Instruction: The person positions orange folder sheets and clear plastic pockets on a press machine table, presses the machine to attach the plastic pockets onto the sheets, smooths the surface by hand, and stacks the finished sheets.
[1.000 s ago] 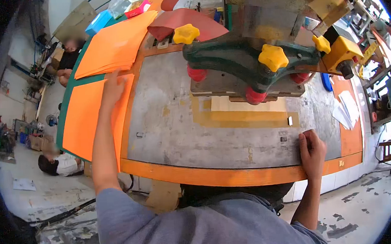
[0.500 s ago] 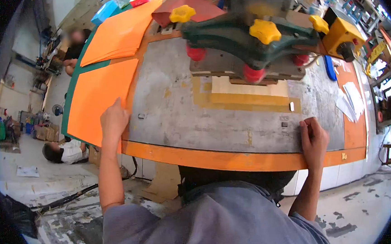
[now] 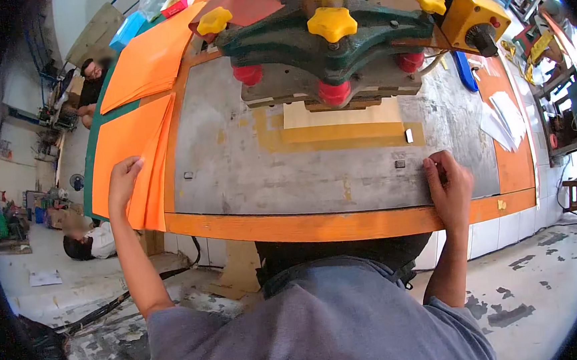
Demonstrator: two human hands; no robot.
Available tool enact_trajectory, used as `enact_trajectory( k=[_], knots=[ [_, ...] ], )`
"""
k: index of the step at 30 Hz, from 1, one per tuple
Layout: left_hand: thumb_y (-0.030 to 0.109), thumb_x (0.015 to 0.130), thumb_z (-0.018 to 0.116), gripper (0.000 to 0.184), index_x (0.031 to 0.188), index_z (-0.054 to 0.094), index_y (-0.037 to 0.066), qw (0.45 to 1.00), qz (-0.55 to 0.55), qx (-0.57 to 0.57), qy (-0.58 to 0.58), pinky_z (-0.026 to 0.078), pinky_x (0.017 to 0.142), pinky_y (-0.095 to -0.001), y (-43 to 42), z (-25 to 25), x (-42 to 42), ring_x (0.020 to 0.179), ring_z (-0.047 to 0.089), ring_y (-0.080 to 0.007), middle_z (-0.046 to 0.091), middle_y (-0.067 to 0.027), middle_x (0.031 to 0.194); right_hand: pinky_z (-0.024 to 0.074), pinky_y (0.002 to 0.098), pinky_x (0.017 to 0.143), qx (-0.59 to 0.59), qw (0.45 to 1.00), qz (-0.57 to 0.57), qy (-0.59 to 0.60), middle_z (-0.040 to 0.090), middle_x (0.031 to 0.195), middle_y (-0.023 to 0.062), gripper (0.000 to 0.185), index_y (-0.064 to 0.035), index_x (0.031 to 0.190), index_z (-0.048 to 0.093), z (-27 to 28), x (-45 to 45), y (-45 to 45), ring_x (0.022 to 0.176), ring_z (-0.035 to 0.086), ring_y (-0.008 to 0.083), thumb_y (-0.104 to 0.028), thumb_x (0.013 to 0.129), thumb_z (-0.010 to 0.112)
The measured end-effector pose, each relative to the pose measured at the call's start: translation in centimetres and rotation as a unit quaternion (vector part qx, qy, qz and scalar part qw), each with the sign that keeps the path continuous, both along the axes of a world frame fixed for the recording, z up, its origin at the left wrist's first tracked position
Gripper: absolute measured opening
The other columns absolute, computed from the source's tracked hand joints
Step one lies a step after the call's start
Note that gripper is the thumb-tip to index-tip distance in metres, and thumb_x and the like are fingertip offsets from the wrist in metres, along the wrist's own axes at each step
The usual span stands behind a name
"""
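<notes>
My left hand [image 3: 123,183] is over a fanned stack of orange sheets [image 3: 115,142] at the left of the table. Its fingers are curled in, and I cannot make out whether a sheet is between them. My right hand [image 3: 450,181] sits at the table's front right with fingers loosely closed and nothing visible in them. Between my hands lies a grey metal plate [image 3: 268,181]. On it a pale sheet [image 3: 351,114] is bordered by brown tape [image 3: 339,138]. A small white piece [image 3: 408,135] is at the tape's right end.
Above the plate hangs a green press head [image 3: 332,43] with yellow knobs [image 3: 332,24]. A yellow control box [image 3: 474,16] is at right. White papers [image 3: 504,121] and a blue tool [image 3: 465,72] lie on the right side. More orange sheets [image 3: 149,52] are behind. Two people are at left.
My left hand has moved left across the orange sheets, and its pointing finger has curled in. The sheets' right edges are now fanned apart. My right hand stays near the plate's front corner.
</notes>
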State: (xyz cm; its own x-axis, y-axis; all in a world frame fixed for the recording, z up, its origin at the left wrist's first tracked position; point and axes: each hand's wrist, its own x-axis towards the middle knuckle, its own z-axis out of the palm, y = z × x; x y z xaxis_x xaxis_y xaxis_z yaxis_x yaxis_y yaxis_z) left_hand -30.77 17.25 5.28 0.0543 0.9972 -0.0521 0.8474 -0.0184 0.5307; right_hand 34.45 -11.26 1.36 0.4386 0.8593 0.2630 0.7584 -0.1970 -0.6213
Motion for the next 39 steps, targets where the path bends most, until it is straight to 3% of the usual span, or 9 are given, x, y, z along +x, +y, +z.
enact_trajectory(
  k=[4, 7, 8, 11, 16, 22, 28, 34, 39],
  knots=[
    [0.025, 0.110, 0.067, 0.033, 0.120, 0.074, -0.006, 0.994, 0.036, 0.005, 0.099, 0.055, 0.083, -0.0362, -2.7, 4.0, 6.8, 0.095, 0.071, -0.0154, 0.078, -0.0064, 0.102, 0.0495, 0.0431, 0.063, -0.004, 1.000, -0.001, 0.002, 0.067, 0.072, 0.0136, 0.016, -0.0066, 0.094, 0.069, -0.1, 0.0, 0.0, 0.063, 0.067, 0.0313, -0.020, 0.103, 0.073],
    [0.027, 0.111, 0.065, 0.031, 0.119, 0.076, -0.002, 0.980, 0.013, 0.145, 0.137, 0.056, 0.079, -0.0405, -4.1, 4.7, 9.4, 0.088, 0.076, -0.0266, 0.079, -0.0153, 0.097, 0.0498, 0.0431, 0.063, -0.001, 1.000, 0.002, -0.007, 0.068, 0.072, 0.0138, 0.015, -0.0067, 0.095, 0.070, -0.3, 0.1, 0.0, 0.064, 0.068, 0.0320, -0.020, 0.103, 0.073],
    [0.026, 0.110, 0.065, 0.029, 0.117, 0.076, 0.001, 0.964, 0.010, 0.171, 0.204, 0.055, 0.075, -0.0451, -5.1, 5.5, 11.0, 0.085, 0.075, -0.0346, 0.077, -0.0196, 0.092, 0.0500, 0.0431, 0.063, 0.003, 1.000, 0.003, -0.017, 0.068, 0.072, 0.0141, 0.015, -0.0068, 0.095, 0.070, -0.3, 0.2, 0.0, 0.064, 0.068, 0.0324, -0.020, 0.103, 0.073],
    [0.027, 0.109, 0.064, 0.025, 0.112, 0.077, 0.006, 0.932, -0.020, 0.223, 0.285, 0.055, 0.070, -0.0509, -7.0, 5.1, 14.4, 0.081, 0.073, -0.0430, 0.074, -0.0234, 0.087, 0.0509, 0.0435, 0.064, -0.013, 1.000, 0.000, -0.006, 0.069, 0.073, 0.0146, 0.015, -0.0070, 0.096, 0.070, -0.1, 0.2, -0.1, 0.066, 0.070, 0.0332, -0.020, 0.103, 0.073],
    [0.029, 0.107, 0.066, 0.022, 0.105, 0.078, 0.011, 0.918, -0.105, 0.244, 0.295, 0.057, 0.067, -0.0511, -10.5, 4.0, 21.7, 0.077, 0.074, -0.0411, 0.075, -0.0193, 0.084, 0.0517, 0.0433, 0.066, -0.021, 1.000, -0.002, -0.007, 0.070, 0.075, 0.0150, 0.015, -0.0065, 0.097, 0.070, -0.1, 0.1, 0.1, 0.067, 0.070, 0.0332, -0.020, 0.103, 0.073],
    [0.025, 0.099, 0.072, 0.013, 0.103, 0.076, 0.013, 0.917, -0.230, 0.184, 0.270, 0.058, 0.064, -0.0460, -12.9, 2.5, 28.2, 0.073, 0.075, -0.0325, 0.073, -0.0124, 0.078, 0.0514, 0.0432, 0.066, -0.011, 1.000, 0.002, 0.019, 0.069, 0.075, 0.0148, 0.016, -0.0058, 0.097, 0.069, 0.2, 0.0, 0.0, 0.067, 0.069, 0.0326, -0.019, 0.103, 0.073],
    [0.021, 0.098, 0.073, 0.010, 0.099, 0.073, 0.011, 0.900, -0.318, 0.211, 0.211, 0.061, 0.068, -0.0406, -13.8, 0.7, 32.0, 0.080, 0.077, -0.0261, 0.076, -0.0067, 0.085, 0.0511, 0.0429, 0.066, -0.003, 1.000, 0.004, 0.014, 0.068, 0.074, 0.0149, 0.016, -0.0052, 0.096, 0.070, -0.1, 0.0, 0.0, 0.066, 0.068, 0.0317, -0.019, 0.103, 0.073],
    [0.023, 0.099, 0.073, 0.022, 0.116, 0.074, 0.010, 0.900, -0.348, 0.161, 0.207, 0.062, 0.073, -0.0449, -14.0, -0.3, 34.8, 0.087, 0.077, -0.0311, 0.077, -0.0098, 0.094, 0.0511, 0.0426, 0.065, 0.001, 1.000, 0.007, 0.023, 0.069, 0.075, 0.0149, 0.015, -0.0050, 0.096, 0.069, 0.2, -0.1, 0.1, 0.066, 0.068, 0.0312, -0.018, 0.103, 0.073],
    [0.019, 0.098, 0.072, 0.031, 0.129, 0.073, 0.010, 0.893, -0.393, 0.179, 0.128, 0.062, 0.073, -0.0459, -14.8, 0.1, 36.1, 0.089, 0.077, -0.0318, 0.078, -0.0113, 0.096, 0.0509, 0.0416, 0.064, -0.002, 1.000, 0.002, 0.021, 0.068, 0.075, 0.0148, 0.013, -0.0052, 0.097, 0.069, 0.0, 0.1, 0.0, 0.065, 0.068, 0.0308, -0.016, 0.102, 0.074]
  ],
)
